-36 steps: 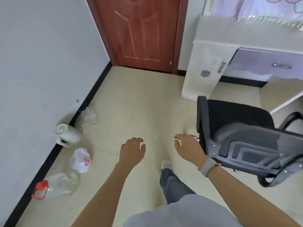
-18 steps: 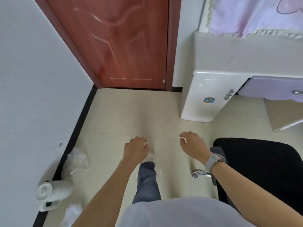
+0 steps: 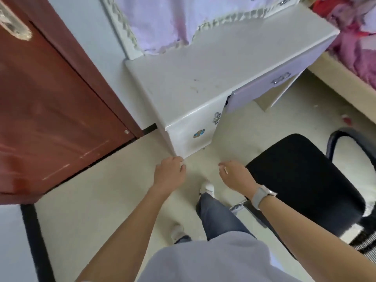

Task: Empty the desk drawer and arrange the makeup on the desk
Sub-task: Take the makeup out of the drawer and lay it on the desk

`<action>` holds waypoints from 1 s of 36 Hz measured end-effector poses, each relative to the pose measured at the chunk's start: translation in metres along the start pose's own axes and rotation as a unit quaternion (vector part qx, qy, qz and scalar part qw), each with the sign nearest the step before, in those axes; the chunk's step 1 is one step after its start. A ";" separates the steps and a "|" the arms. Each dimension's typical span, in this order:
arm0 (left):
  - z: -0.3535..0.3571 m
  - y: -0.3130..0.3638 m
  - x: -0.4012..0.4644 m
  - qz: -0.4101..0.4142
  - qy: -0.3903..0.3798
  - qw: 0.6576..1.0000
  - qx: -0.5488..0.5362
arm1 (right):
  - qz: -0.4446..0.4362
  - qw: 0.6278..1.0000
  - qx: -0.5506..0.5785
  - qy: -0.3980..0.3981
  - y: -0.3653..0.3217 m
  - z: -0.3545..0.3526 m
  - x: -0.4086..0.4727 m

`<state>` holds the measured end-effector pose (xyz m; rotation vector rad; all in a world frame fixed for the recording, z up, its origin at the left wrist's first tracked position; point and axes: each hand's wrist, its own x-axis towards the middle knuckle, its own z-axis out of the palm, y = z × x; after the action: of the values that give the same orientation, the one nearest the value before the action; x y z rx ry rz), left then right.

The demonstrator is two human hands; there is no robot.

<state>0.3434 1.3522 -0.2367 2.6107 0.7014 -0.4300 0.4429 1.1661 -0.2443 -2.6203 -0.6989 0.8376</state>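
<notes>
- Hanging over the floor [image 3: 114, 192], the left hand [image 3: 169, 173] has loosely curled fingers and holds nothing.
- The right hand [image 3: 236, 174], a watch [image 3: 261, 195] on its wrist, is likewise loosely curled and holds nothing.
- The desk [image 3: 203, 66] stands ahead; its white surface is bare except for small marks.
- The lilac drawer [image 3: 264, 89] runs under the front edge towards the right corner, fully or nearly closed; no makeup is visible.
- A black chair [image 3: 305, 180] stands just right of the right hand.
- A red-brown door [image 3: 50, 108] is at left.
</notes>
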 end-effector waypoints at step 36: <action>0.002 0.295 0.445 0.369 0.055 0.923 0.095 | 0.354 0.733 0.504 0.289 0.235 -0.181 0.366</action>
<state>0.8672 1.2988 -0.3230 2.8401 -0.3368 -0.1158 0.8966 1.1399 -0.3686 -1.8155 0.7988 0.2999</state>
